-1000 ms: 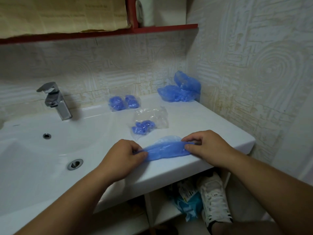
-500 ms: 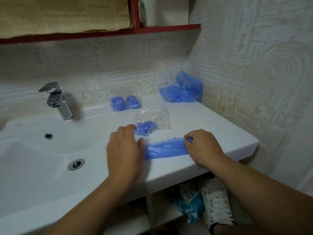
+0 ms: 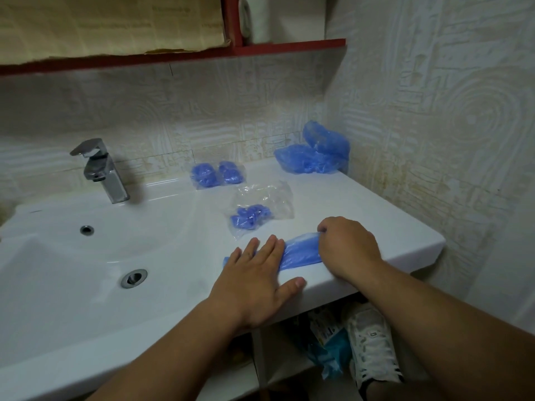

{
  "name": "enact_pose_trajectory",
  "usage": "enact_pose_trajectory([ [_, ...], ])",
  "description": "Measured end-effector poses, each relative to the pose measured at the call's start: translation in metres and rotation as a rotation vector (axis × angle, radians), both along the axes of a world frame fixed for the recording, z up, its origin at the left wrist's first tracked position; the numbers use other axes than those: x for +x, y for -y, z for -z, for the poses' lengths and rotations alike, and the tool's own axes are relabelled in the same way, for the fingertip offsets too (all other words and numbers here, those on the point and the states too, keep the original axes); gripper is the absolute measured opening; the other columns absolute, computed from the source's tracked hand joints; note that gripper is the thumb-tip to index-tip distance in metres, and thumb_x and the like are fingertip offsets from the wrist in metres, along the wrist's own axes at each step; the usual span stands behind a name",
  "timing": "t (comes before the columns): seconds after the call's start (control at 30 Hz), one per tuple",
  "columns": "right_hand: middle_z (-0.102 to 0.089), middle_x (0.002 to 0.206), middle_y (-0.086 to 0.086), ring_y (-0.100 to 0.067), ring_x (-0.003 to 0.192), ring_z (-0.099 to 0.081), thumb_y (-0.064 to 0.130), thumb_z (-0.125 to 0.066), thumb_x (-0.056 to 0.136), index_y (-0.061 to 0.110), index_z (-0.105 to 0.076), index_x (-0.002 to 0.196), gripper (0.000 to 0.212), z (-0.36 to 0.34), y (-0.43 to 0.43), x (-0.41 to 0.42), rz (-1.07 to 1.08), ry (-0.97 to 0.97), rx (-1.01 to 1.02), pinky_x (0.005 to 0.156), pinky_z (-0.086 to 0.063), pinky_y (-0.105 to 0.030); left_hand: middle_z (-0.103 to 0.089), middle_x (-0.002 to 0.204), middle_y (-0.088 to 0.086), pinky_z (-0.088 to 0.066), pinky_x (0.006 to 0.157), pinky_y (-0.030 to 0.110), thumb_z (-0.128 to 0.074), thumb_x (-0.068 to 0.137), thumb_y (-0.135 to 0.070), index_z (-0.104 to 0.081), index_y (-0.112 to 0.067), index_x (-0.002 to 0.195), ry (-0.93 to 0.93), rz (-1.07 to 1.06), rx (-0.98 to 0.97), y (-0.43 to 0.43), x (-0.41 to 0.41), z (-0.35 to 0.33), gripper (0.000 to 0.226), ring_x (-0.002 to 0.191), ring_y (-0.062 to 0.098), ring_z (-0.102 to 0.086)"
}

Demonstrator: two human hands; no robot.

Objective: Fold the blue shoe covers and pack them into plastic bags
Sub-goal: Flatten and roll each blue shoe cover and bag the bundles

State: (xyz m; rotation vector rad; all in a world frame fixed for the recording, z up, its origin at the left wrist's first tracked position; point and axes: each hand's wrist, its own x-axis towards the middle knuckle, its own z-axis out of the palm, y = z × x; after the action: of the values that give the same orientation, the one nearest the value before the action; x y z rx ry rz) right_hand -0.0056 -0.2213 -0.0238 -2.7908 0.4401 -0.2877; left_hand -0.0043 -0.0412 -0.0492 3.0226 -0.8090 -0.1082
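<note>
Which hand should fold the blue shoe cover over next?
Probably the right hand: its grip pinches the end of the shoe cover, so it can lift that end across. The left hand lies flat on the other part, pressing it to the sink top.

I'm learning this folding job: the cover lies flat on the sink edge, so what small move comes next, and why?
Probably fold the end pinched by the right hand over toward the left hand: that hand pins the shoe cover flat, stretched out and ready for halving.

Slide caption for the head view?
Left hand presses a blue shoe cover onto the sink ledge while right hand pinches its end.
</note>
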Motion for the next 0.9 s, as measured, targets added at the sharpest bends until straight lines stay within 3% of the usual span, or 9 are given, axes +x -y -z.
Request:
enact_pose_trajectory([
  [0.1, -0.057, 0.129, -0.002, -0.022, 0.115, -0.053, 0.023, -0.054, 0.096, 0.023, -0.055, 0.133, 0.037, -0.012, -0.001, -0.011, 0.001, 0.099, -0.110, 0.100, -0.045, -0.036, 0.011, 0.165, -0.009, 0.001, 0.124, 0.045, -0.010, 0.089, -0.076, 0.009, -0.033, 0.156, -0.002, -0.002, 0.008, 0.001, 0.000, 0.001, 0.082, 0.152, 0.020, 0.010],
  [0.17, -0.044, 0.147, 0.003, -0.019, 0.136, -0.037, 0.033, -0.045, 0.101, 0.026, -0.045, 0.144, 0.043, -0.017, -0.006, -0.025, -0.275, 0.223, -0.220, 0.116, -0.026, -0.038, 0.011, 0.165, -0.008, 0.000, 0.124, 0.045, -0.011, 0.090, -0.075, 0.009, -0.033, 0.156, 0.004, 0.010, 0.000, 0.000, -0.001, -0.001, 0.081, 0.152, 0.020, 0.010],
  [0.23, -0.021, 0.162, 0.012, -0.009, 0.150, -0.009, 0.050, -0.029, 0.102, 0.030, -0.026, 0.153, 0.055, -0.016, -0.021, -0.040, -0.620, 0.113, -0.174, 0.123, -0.001, -0.040, 0.013, 0.164, -0.007, 0.001, 0.124, 0.045, -0.016, 0.094, -0.070, 0.010, -0.033, 0.155, -0.011, 0.036, -0.005, -0.002, -0.002, -0.003, 0.076, 0.152, 0.021, 0.012],
  [0.3, 0.001, 0.165, 0.013, -0.002, 0.149, 0.009, 0.062, -0.015, 0.099, 0.031, -0.006, 0.157, 0.067, -0.003, -0.035, -0.047, -0.730, -0.112, -0.126, 0.123, 0.009, -0.040, 0.015, 0.164, -0.006, 0.003, 0.124, 0.042, -0.022, 0.098, -0.063, 0.012, -0.033, 0.155, -0.048, 0.052, 0.016, -0.004, -0.004, -0.006, 0.073, 0.151, 0.020, 0.015],
  [0.47, 0.013, 0.163, 0.013, -0.004, 0.148, 0.016, 0.070, -0.007, 0.093, 0.030, 0.008, 0.156, 0.076, 0.014, -0.024, -0.042, -0.603, -0.219, -0.113, 0.122, 0.012, -0.035, 0.015, 0.164, -0.008, 0.003, 0.124, 0.041, -0.021, 0.095, -0.068, 0.011, -0.032, 0.155, -0.051, 0.036, 0.002, -0.004, -0.001, -0.005, 0.077, 0.151, 0.018, 0.013],
  [0.6, 0.011, 0.165, 0.008, -0.011, 0.150, 0.014, 0.068, -0.008, 0.094, 0.029, 0.006, 0.157, 0.075, 0.016, -0.002, -0.036, -0.498, -0.262, -0.247, 0.123, 0.007, -0.042, 0.012, 0.164, -0.009, 0.000, 0.124, 0.040, -0.009, 0.075, -0.086, 0.009, -0.028, 0.156, -0.035, -0.002, 0.002, -0.010, -0.003, -0.003, 0.102, 0.151, 0.013, 0.010],
  [0.9, 0.016, 0.163, 0.011, -0.011, 0.150, 0.014, 0.070, -0.014, 0.094, 0.036, 0.009, 0.155, 0.074, 0.017, 0.014, -0.033, -0.507, -0.298, -0.213, 0.123, 0.005, -0.041, 0.009, 0.165, -0.003, -0.004, 0.123, 0.035, -0.001, 0.072, -0.082, 0.004, -0.021, 0.158, -0.035, -0.150, -0.107, -0.030, -0.011, -0.004, 0.105, 0.152, 0.015, 0.006],
])
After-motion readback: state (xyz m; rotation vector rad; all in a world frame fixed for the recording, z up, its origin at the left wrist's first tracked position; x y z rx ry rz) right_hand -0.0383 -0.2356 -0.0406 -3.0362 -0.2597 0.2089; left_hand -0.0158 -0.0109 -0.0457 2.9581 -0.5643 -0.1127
